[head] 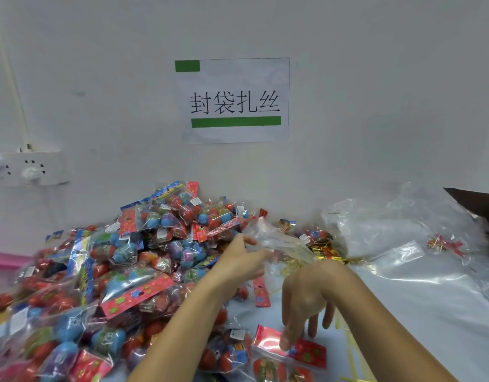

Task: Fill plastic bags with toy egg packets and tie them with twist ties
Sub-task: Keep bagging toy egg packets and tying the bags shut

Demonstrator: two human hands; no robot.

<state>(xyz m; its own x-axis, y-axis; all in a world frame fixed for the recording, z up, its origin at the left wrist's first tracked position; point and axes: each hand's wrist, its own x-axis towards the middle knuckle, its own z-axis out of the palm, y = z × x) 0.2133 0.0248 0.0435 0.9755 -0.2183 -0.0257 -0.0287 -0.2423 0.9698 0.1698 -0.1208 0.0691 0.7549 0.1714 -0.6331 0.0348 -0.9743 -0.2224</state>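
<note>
White wall with a printed sign point(233, 102) backs the bench point(420, 304), where toy egg packets point(133, 260) lie heaped at left. Left hand point(242, 261) pinches a clear plastic bag point(276, 241) above the heap. Right hand point(304, 301), fingers spread downward, touches a red-topped packet point(293, 351) beside gold twist ties point(348, 337).

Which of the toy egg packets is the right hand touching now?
The packet with the red header card at the bottom, lying apart from the big pile. The right hand's fingertips reach down onto it; no other packet is touched.
</note>
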